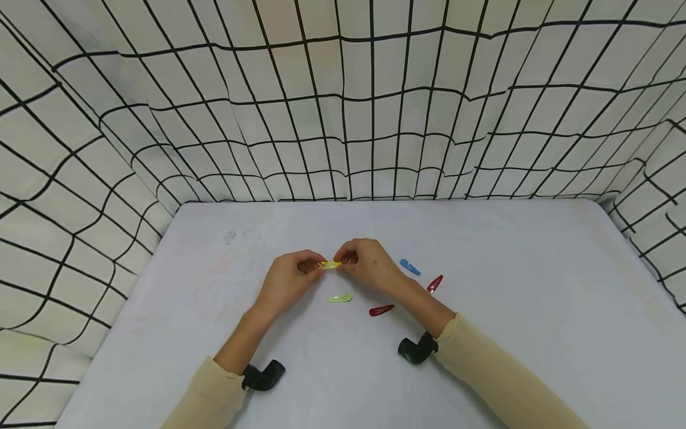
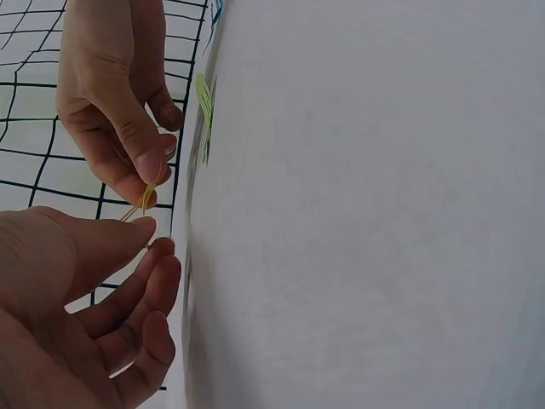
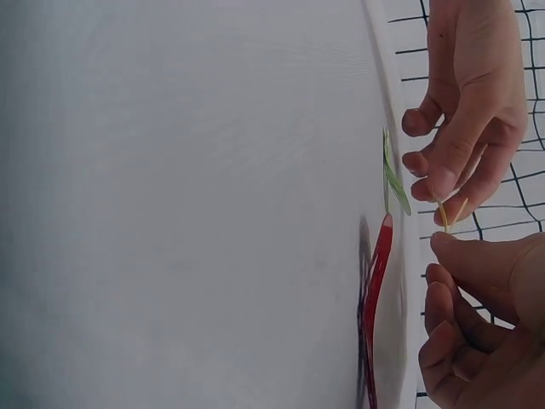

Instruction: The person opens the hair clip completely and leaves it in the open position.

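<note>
A yellow snap hair clip (image 1: 330, 265) is held up between both hands over the middle of the white table. My left hand (image 1: 288, 279) pinches one end with thumb and fingertip. From the other side, thumb and fingers of my right hand (image 1: 371, 263) pinch the opposite end. In the right wrist view the two parts of the yellow clip (image 3: 456, 216) stand apart in a V. Fingertips hide both of its ends. Just in front of the hands lies a yellow-green hair clip (image 1: 340, 298), flat on the table.
Near my right forearm lie a dark red hair clip (image 1: 381, 310), another red hair clip (image 1: 435, 283) and a blue hair clip (image 1: 409, 266). Black wrist mounts (image 1: 264, 376) stick out from both sleeves. A black net (image 1: 348, 95) on white walls surrounds the white table (image 1: 536, 298).
</note>
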Tool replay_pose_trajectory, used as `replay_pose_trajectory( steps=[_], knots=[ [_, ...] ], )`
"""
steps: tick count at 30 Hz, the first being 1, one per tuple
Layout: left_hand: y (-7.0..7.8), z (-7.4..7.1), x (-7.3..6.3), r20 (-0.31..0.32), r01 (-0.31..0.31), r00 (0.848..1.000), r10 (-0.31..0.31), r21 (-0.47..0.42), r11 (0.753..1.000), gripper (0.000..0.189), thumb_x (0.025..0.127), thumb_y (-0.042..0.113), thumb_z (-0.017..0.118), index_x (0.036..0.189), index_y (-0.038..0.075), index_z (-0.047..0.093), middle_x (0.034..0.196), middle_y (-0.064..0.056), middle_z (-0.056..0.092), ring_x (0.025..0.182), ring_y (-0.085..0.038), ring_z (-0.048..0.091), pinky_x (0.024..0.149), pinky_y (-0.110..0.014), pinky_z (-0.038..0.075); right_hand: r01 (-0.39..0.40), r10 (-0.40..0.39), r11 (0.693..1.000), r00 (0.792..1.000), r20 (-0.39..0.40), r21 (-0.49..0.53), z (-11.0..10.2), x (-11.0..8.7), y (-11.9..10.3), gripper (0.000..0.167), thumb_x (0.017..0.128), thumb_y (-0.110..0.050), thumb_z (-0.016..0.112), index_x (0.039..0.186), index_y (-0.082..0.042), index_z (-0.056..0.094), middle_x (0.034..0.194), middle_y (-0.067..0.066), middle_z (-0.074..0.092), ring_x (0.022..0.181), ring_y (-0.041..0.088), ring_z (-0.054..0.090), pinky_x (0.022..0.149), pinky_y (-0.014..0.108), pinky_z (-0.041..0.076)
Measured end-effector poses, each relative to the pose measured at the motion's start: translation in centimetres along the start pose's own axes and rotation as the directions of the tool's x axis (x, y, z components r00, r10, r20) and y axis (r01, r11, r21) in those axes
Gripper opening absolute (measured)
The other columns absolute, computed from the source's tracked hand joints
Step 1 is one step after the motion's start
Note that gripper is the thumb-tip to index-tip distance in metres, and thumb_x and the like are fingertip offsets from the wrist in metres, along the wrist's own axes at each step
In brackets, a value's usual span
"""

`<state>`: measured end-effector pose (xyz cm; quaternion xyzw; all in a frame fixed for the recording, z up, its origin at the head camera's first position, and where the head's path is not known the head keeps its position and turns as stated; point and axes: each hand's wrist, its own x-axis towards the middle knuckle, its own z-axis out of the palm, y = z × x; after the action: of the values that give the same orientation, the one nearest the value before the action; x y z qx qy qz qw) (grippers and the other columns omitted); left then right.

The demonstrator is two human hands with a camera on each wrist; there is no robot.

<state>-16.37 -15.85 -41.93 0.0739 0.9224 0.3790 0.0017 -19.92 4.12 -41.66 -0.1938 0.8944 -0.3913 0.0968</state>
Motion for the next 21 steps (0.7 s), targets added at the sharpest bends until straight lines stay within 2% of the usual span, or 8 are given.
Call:
replay_pose_trajectory(
  steps=[9,21],
  knots=[
    [-0.13,-0.05,0.0,-0.017,0.014,1.0,-0.013,0.057,0.998,0.015,0.089,0.013,0.081,0.104,0.011,0.079,0.09,-0.003,0.078,0.084,-0.017,0.073,0.076,-0.033,0.056,-0.004,0.003,1.0,1.0,0.03,0.012,0.01,0.27,-0.02,0.012,0.09,-0.009,0.081,0.102,-0.011,0.079,0.09,0.0,0.072,0.083,0.011,0.06,0.076,0.022,0.048],
    [-0.18,-0.17,-0.05,-0.003,0.041,0.999,-0.041,0.111,0.993,0.014,0.088,0.012,0.083,0.101,0.011,0.079,0.091,-0.003,0.077,0.082,-0.017,0.067,0.073,-0.03,0.052,0.0,0.001,1.0,0.998,0.07,-0.004,0.28,0.5,0.01,0.011,0.089,-0.01,0.082,0.1,-0.011,0.078,0.088,0.0,0.07,0.081,0.011,0.059,0.074,0.022,0.046]
  ],
)
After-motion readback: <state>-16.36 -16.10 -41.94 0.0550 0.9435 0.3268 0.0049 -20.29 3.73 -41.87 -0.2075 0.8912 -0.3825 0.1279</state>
